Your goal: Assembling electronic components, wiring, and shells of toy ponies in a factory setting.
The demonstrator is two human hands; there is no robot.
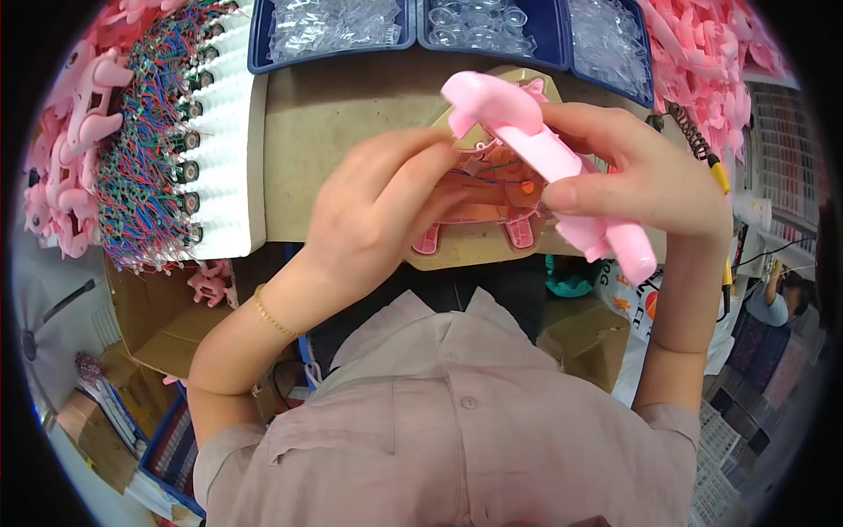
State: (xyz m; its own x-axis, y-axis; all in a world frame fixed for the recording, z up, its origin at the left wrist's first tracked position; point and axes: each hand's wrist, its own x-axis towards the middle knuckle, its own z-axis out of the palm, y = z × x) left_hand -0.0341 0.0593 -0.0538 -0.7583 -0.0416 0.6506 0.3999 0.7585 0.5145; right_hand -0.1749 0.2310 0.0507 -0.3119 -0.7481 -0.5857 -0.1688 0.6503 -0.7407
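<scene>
Nearby, clear parts [334, 26] in trays [549, 31], pink shell [553, 156]

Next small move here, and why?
I'd probably have the left hand tuck the thin wires deeper into the open pink toy shell on the tan fixture. The wires show inside the opening, the left fingers are right over it, and the right hand holds another pink plastic part tilted across its right side, so a closed shell might pinch them.

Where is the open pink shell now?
In the head view, the open pink shell lies above and right of centre on the tan board, between the left hand and the right hand.
</scene>
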